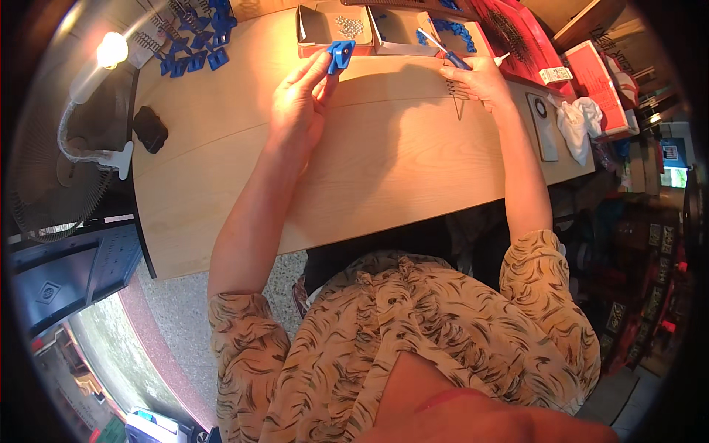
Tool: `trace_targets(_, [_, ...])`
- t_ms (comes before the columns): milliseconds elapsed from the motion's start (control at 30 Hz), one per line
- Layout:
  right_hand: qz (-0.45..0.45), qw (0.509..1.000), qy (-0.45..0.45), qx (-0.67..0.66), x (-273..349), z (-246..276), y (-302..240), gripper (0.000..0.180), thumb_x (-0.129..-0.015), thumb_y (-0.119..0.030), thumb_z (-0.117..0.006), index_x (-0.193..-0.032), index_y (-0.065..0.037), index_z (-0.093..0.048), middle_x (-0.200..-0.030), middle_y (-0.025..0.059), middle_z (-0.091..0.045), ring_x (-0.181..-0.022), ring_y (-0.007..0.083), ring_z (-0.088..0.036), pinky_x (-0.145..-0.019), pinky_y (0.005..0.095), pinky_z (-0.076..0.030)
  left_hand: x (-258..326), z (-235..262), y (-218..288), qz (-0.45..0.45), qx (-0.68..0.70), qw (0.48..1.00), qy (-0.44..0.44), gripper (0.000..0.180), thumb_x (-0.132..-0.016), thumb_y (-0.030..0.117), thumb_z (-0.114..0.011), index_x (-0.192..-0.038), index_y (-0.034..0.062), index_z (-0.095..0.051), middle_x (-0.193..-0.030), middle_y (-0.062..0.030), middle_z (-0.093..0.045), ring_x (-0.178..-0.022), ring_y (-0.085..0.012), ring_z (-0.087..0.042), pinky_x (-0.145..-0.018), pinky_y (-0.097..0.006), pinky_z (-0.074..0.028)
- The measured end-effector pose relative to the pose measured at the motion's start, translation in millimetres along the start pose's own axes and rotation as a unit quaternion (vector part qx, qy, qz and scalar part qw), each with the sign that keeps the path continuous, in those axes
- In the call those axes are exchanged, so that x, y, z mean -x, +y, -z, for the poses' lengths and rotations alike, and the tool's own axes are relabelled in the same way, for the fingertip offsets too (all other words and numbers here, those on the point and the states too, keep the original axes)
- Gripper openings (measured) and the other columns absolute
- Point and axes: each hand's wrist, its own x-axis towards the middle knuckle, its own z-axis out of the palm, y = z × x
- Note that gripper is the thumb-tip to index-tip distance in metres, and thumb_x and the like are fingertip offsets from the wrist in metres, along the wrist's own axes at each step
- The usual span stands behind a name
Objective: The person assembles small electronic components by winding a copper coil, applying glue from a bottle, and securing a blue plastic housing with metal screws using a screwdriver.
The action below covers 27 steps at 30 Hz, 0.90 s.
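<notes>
My left hand [297, 100] is raised over the far middle of the table, its thumb and fingers closed on a small blue plastic part [341, 55]. To the right, my right hand [484, 83] grips a screwdriver [458, 61] with a blue handle, its shaft pointing up and left. A dark coil spring [456, 89] with a long straight wire end hangs from the same hand, below the screwdriver. The two hands are well apart. My right palm side and some fingertips are hidden.
Beyond my hands stand a box [316, 21] of small metal pieces and a box [406, 49] with blue pieces. A red tray [543, 50] holds dark springs. Blue parts with springs [196, 63] lie far left, near a lit lamp [87, 83]. A phone [545, 133] lies right.
</notes>
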Motion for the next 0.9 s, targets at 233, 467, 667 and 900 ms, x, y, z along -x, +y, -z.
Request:
trace_targets(233, [0.238,0.945,0.205,0.086,32,-21,-42,0.043,-0.094,-0.037,-0.067,-0.107,0.004,-0.066,-0.088,0.0126,-0.071,-0.083,0.0177,-0.065,-0.075,0.0345,-0.049,2,-4,5,0.015,0.007,1.0,0.013,0.022,-0.097,0.01,-0.063,-0.118,0.0022,-0.065,-0.116,-0.0027,-0.066,-0.104,-0.0107,-0.063,-0.09,-0.019,-0.054])
trace_targets(467, [0.34,0.931,0.126,-0.044,76,-72,-79,0.019,-0.095,-0.013,-0.067,-0.106,0.001,-0.068,-0.072,-0.003,-0.06,-0.067,0.0022,-0.05,-0.059,0.0196,-0.04,4,-3,10,0.005,0.043,0.999,0.009,0.026,-0.096,0.011,-0.064,-0.119,-0.0007,-0.062,-0.113,-0.0049,-0.065,-0.101,-0.0122,-0.064,-0.085,-0.019,-0.056])
trace_targets(667, [0.33,0.936,0.065,-0.107,84,-80,-69,0.015,-0.092,-0.004,-0.069,-0.106,0.003,-0.068,-0.085,0.0011,-0.069,-0.076,0.0033,-0.06,-0.069,0.0188,-0.049,1,0,14,0.004,0.055,0.998,0.005,0.026,-0.096,0.01,-0.064,-0.119,-0.0017,-0.062,-0.112,-0.006,-0.065,-0.1,-0.0125,-0.064,-0.085,-0.019,-0.057])
trace_targets(900, [0.309,0.944,0.029,-0.111,81,-82,-63,0.016,-0.092,-0.003,-0.069,-0.106,0.005,-0.067,-0.092,0.0049,-0.071,-0.084,0.0062,-0.064,-0.076,0.0211,-0.053,2,-3,11,0.004,0.036,0.999,0.001,0.025,-0.097,0.01,-0.063,-0.119,-0.0006,-0.063,-0.113,-0.0044,-0.066,-0.1,-0.0104,-0.064,-0.085,-0.019,-0.057])
